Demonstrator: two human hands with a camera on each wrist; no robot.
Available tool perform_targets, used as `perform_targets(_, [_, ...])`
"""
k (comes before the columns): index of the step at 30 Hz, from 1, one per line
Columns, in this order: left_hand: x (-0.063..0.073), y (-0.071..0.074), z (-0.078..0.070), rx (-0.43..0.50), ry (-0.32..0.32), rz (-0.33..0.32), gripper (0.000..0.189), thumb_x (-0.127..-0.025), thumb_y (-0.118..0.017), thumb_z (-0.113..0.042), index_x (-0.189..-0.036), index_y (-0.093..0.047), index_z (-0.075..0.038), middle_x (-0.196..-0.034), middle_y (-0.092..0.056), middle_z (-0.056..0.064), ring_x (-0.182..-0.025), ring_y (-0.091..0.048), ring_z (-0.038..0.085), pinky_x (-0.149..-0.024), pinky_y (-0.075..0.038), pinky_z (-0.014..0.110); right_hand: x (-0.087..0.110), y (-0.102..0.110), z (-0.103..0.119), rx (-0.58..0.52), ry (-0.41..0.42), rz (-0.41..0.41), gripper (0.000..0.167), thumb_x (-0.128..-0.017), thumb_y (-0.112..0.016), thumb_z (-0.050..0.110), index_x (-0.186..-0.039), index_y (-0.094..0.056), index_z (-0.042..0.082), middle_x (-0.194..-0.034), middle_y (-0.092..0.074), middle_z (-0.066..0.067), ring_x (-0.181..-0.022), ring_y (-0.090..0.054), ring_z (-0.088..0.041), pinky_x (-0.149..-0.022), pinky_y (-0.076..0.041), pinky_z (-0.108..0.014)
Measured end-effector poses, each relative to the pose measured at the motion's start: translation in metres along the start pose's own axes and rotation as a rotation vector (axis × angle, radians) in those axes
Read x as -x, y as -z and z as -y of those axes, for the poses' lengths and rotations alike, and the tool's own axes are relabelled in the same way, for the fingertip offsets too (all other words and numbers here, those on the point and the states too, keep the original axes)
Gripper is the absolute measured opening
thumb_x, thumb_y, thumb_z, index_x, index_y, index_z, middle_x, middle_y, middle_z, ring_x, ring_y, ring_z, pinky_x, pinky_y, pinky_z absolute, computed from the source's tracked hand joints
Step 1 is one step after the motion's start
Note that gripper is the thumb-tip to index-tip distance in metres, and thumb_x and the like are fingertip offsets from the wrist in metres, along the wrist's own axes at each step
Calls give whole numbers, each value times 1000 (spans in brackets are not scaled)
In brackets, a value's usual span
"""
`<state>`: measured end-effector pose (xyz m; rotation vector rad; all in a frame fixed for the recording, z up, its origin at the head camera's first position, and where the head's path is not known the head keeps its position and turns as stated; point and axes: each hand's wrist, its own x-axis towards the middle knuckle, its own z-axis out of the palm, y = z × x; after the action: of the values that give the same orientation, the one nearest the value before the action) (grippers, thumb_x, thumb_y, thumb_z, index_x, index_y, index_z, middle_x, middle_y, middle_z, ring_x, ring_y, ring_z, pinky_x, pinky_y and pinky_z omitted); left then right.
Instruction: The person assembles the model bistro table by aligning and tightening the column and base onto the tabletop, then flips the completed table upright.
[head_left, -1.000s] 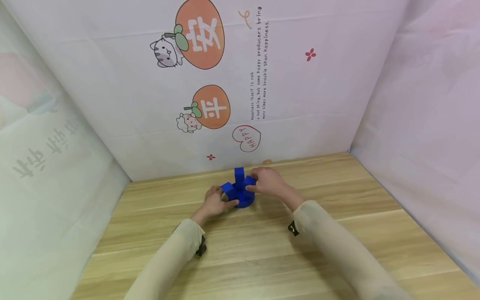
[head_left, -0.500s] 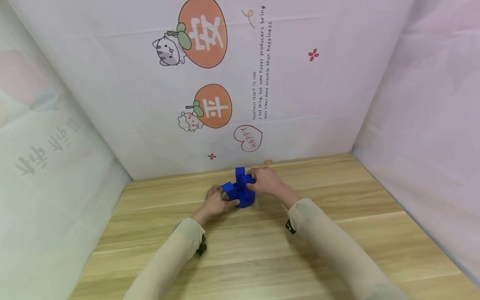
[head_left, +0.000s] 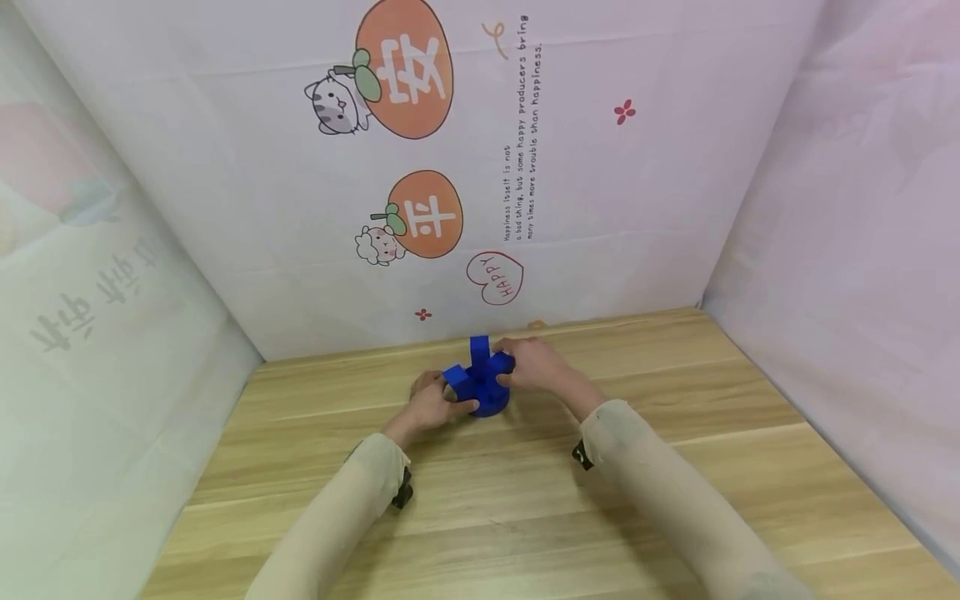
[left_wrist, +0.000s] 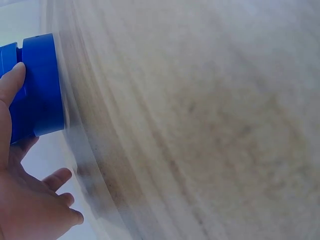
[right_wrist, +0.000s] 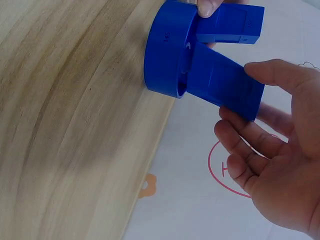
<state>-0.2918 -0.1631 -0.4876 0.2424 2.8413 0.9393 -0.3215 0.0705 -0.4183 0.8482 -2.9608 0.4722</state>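
A round blue base (head_left: 491,407) stands on the wooden table near the back wall, with blue blocks rising from it. My left hand (head_left: 431,405) holds its left side: the thumb lies along the base and the fingers are behind the left block (head_left: 455,375). At the back a taller block (head_left: 479,350) stands upright. With thumb and fingertips, my right hand (head_left: 537,363) pinches the outer end of the right-hand block (right_wrist: 227,85). That block's inner end meets the open face of the base (right_wrist: 167,50) at a slant in the right wrist view.
A printed white cloth wall (head_left: 570,208) rises close behind the blue base. More cloth walls stand at the left (head_left: 112,250) and right (head_left: 847,250). The wooden table (head_left: 480,533) runs toward me beneath both forearms.
In my right hand the block has turned and tilted a little over the base. The right hand shifts only slightly; the left hand and base hold their place.
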Motion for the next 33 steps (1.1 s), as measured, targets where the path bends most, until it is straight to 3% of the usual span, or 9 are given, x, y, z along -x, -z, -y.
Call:
perform_targets(3, [0,1,-1,-2,5,1,89,-87,-71,-55,-154,-37,-7,-155,-38,22,-148,-25,37,-123,-16,56,0,-2,0,-1,-24,-27,46,-83,-78,45,-109,-66,10,-91,-71,-4,-80,-64,-18,-71,-53,-31])
perform_targets(6, [1,1,-2,2,7,2,89,-87,-71,-55,-154,-37,-7,-155,-38,22,-148,-25,37,-123,-17,56,-1,-5,-2,-5,-48,-37,46,-81,-78,52,-97,-63,12,-80,-65,1,-70,-56,-15,-63,-46,-27])
perform_targets(12, [1,1,-1,9,7,1,90,-86,-72,-56,-154,-37,-9,-156,-37,22,-148,-24,37,-123,-17,56,3,-1,-4,7,92,-6,49,-80,-79,30,-123,-65,12,-104,-73,-5,-89,-67,-18,-79,-56,-35])
perform_targets(14, [0,1,0,6,4,-3,89,-86,-72,-56,-154,-38,-9,-155,-38,22,-148,-25,37,-122,-17,57,4,1,-4,13,142,-2,50,-79,-79,23,-126,-65,11,-109,-73,-7,-91,-68,-19,-82,-57,-38])
perform_targets(18, [-2,-1,2,0,2,-5,88,-86,-72,-55,-153,-39,-9,-154,-39,22,-146,-27,37,-122,-18,57,4,1,-4,48,174,-28,43,-84,-79,35,-117,-69,9,-103,-74,-3,-81,-64,-13,-75,-55,-33])
perform_targets(22, [-3,-1,2,-11,-4,3,87,-87,-70,-55,-153,-39,-6,-153,-39,21,-145,-28,38,-122,-18,57,4,-2,-3,90,184,-42,50,-83,-77,50,-110,-70,8,-95,-74,-1,-74,-62,-10,-68,-53,-28])
perform_targets(27, [-2,1,1,-17,-9,1,87,-88,-70,-55,-152,-40,-6,-153,-42,21,-146,-28,37,-122,-16,57,4,0,-3,78,216,-24,42,-81,-81,32,-113,-71,5,-96,-73,-2,-77,-62,-12,-73,-54,-30])
perform_targets(30, [-2,2,1,-5,-4,-1,86,-88,-70,-54,-153,-39,-7,-154,-41,22,-147,-27,38,-122,-15,57,2,0,0,72,182,-18,30,-85,-79,33,-98,-71,7,-78,-65,1,-66,-55,-11,-63,-48,-26])
perform_targets(33, [-2,1,0,-3,-9,5,85,-88,-70,-53,-152,-40,-6,-154,-41,22,-147,-27,38,-122,-14,58,1,-3,4,105,113,0,39,-88,-72,49,-88,-64,11,-70,-58,2,-61,-51,-11,-57,-42,-25])
